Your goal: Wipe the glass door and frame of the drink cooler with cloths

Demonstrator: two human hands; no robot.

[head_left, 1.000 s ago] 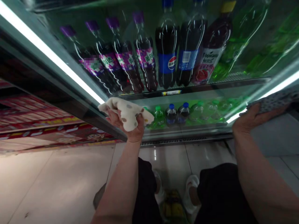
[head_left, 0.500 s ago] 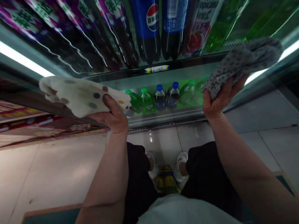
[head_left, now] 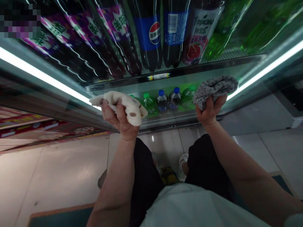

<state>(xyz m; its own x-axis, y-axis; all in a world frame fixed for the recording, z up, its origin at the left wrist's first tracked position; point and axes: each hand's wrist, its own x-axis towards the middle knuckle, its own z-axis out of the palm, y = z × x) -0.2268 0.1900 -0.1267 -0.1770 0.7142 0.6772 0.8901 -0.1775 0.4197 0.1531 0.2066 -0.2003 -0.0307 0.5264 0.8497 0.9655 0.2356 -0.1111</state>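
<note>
- Okay so, the left hand (head_left: pixel 120 119) is clenched around a soft cream cloth with brown and grey spots (head_left: pixel 132 110), all bunched up, with one end sticking out to the left past the fingers.
- Right hand (head_left: pixel 209 110) is gripping a crumpled grey cloth with tiny dots (head_left: pixel 214 88), wadded up on top of the fist.
- Both cloths are up right by the glass door of a brightly lit drinks fridge (head_left: pixel 227 71), though honestly I can't tell if either one is touching the glass.
- Behind the glass on the upper shelf there's a big dark Pepsi bottle with a blue label (head_left: pixel 148 37), a dark cola bottle with a blue label (head_left: pixel 175 25), and a Tropicana bottle with a white label and red fruit (head_left: pixel 201 34).
- Left of those is a row of dark bottles with purple labels (head_left: pixel 115 25).
- Lower shelf has small bottles with green caps (head_left: pixel 149 104) and blue caps (head_left: pixel 162 101), right between the hands.
- Further down you get black shorts (head_left: pixel 144 170), white shoes (head_left: pixel 183 160) and a pale tiled floor (head_left: pixel 59 170).
</note>
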